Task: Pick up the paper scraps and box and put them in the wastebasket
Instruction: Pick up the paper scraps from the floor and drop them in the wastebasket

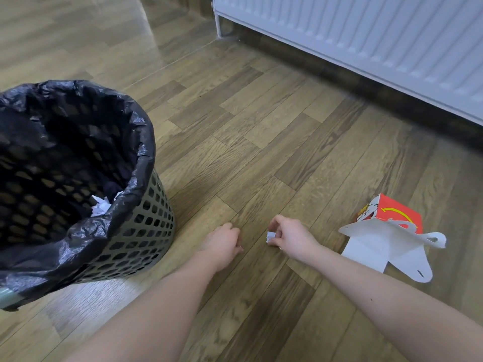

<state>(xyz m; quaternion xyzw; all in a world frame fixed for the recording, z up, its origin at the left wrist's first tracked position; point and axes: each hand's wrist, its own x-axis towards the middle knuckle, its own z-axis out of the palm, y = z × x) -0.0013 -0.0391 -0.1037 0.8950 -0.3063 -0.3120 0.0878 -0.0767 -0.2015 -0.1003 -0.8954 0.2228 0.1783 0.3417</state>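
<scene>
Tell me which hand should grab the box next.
Probably the left hand: it looks empty, though nearer the wastebasket. The right hand is closer to the box, but its fingers pinch a paper scrap.

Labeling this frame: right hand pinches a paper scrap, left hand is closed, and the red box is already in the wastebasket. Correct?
One error. In the head view the red box lies on the floor, flaps open, not in the wastebasket. The right hand does pinch a paper scrap; the left hand is closed.

floor [261, 131]: wood-look planks in brown tones, glossy sheen at upper left
radiator [366, 35]: white, ribbed, along the wall at upper right, dark gap beneath it
</scene>
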